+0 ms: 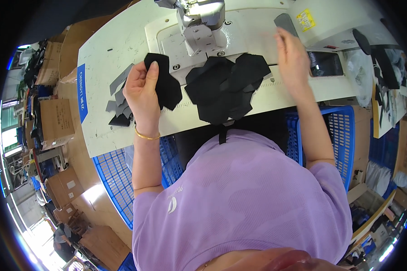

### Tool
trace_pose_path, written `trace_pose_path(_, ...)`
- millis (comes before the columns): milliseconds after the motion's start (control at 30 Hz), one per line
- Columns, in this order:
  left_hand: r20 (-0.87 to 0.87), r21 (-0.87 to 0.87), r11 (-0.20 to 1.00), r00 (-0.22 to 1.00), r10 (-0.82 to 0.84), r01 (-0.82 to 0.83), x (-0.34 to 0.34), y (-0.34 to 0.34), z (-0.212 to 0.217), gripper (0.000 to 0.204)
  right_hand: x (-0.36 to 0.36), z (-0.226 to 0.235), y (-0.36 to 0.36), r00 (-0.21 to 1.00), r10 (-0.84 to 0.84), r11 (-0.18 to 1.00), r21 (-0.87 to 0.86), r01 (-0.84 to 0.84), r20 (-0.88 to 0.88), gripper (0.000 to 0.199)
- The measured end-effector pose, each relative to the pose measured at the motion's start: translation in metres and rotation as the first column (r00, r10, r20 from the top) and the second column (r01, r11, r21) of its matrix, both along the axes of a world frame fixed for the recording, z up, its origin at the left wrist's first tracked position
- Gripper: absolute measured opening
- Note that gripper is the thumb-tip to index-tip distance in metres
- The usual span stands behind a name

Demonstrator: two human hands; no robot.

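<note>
Head view: black fabric piece point(164, 81) pinched in left grip point(142, 88); right grip point(291, 56) loosely open, empty, well apart.

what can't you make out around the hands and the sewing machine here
- Needle area of the sewing machine, head view: cut off by the top edge.
- Right hand: seen from the back, so its fingertips' contact with the grey piece is unclear.
- Left hand covers part of the black fabric piece.

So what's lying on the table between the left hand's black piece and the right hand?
In the head view, a heap of black fabric pieces lies between the black piece in the left hand and the right hand.
</note>
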State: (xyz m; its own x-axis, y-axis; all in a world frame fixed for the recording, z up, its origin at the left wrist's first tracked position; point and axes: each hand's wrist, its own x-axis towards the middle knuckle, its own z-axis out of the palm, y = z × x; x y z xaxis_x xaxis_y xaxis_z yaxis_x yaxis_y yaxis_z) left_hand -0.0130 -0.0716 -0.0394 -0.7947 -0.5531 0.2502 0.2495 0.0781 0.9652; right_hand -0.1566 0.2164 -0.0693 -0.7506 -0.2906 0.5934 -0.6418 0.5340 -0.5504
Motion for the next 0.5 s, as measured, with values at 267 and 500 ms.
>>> trace_pose_path(267, 0.141, -0.066, 0.985, 0.979, -0.147, 0.157, 0.001, 0.027, 0.006, 0.015, -0.013, 0.008, -0.003, 0.969, -0.238, 0.856, 0.457, 0.242, -0.067, 0.02)
trace_pose_path(500, 0.146, 0.016, 0.979, 0.968, -0.203, 0.203, 0.0, 0.031, 0.0, 0.016, -0.024, -0.028, -0.001, 0.96, -0.136, 0.803, 0.54, 0.252, -0.245, 0.028)
